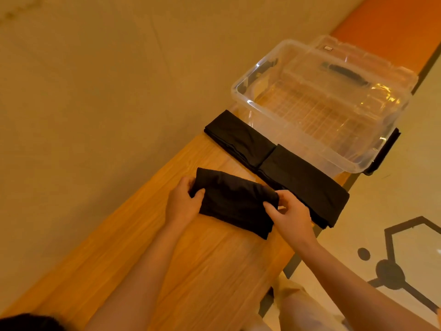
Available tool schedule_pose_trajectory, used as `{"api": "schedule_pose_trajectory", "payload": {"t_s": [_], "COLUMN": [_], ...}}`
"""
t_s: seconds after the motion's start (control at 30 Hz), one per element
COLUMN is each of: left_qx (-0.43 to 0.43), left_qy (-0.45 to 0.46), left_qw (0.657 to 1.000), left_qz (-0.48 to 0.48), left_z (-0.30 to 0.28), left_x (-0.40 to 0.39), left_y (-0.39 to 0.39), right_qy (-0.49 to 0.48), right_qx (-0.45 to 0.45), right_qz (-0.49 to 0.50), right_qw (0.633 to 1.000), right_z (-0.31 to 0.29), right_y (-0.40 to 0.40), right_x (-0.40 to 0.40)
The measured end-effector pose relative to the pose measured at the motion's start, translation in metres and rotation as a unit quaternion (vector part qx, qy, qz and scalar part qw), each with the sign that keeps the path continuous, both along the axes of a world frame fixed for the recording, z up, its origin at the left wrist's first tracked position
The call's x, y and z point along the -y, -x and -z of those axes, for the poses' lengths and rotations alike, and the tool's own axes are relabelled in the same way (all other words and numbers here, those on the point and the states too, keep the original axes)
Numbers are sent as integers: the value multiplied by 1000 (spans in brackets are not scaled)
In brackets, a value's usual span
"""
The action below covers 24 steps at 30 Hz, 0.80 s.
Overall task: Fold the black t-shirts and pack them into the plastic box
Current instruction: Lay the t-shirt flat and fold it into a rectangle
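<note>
A folded black t-shirt (235,201) lies on the wooden table (210,266) in front of me. My left hand (182,201) grips its left end, thumb on top. My right hand (290,215) pinches its right end. Two more folded black t-shirts lie side by side beyond it, one at the left (238,137) and one at the right (307,185), both against the clear plastic box (243,91). The box stands open at the far end of the table with nothing black inside it.
The box lid (372,58) with a dark handle sits behind the box. The table is narrow; its right edge drops to a pale floor (391,211) with black markings. A tan wall runs along the left.
</note>
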<state>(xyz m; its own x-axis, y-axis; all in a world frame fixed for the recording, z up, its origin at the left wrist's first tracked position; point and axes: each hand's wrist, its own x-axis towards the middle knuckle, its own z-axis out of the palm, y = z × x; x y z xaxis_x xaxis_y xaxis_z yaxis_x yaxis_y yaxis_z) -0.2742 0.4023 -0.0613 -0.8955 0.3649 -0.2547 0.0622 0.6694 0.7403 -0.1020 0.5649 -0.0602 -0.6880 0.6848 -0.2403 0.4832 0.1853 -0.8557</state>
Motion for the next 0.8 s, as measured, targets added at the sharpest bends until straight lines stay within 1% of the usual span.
{"api": "schedule_pose_trajectory", "payload": {"t_s": [0.1, 0.2, 0.3, 0.37, 0.53, 0.63, 0.8], "left_qx": [-7, -14, -21, -12, 11, 14, -4], "left_qy": [-6, -7, 11, 21, 40, 46, 49], "left_qw": [1000, 999, 999, 999, 997, 996, 997], "left_qz": [14, 34, 41, 42, 71, 75, 68], "left_z": [-19, -31, -35, -33, -13, -2, 13], "left_x": [-31, -66, -102, -123, -155, -164, -165], "left_y": [39, 80, 118, 138, 160, 167, 170], "right_qy": [45, 93, 200, 242, 261, 238, 222], "right_qx": [-27, -39, -61, -73, -61, -47, -40], "right_qz": [34, 99, 182, 226, 316, 340, 343], "right_qw": [998, 990, 961, 941, 910, 908, 912], "right_z": [-11, -22, -27, -26, -9, 0, 4], "right_y": [29, 66, 102, 120, 142, 144, 142], "right_x": [-14, -32, -49, -57, -67, -70, -69]}}
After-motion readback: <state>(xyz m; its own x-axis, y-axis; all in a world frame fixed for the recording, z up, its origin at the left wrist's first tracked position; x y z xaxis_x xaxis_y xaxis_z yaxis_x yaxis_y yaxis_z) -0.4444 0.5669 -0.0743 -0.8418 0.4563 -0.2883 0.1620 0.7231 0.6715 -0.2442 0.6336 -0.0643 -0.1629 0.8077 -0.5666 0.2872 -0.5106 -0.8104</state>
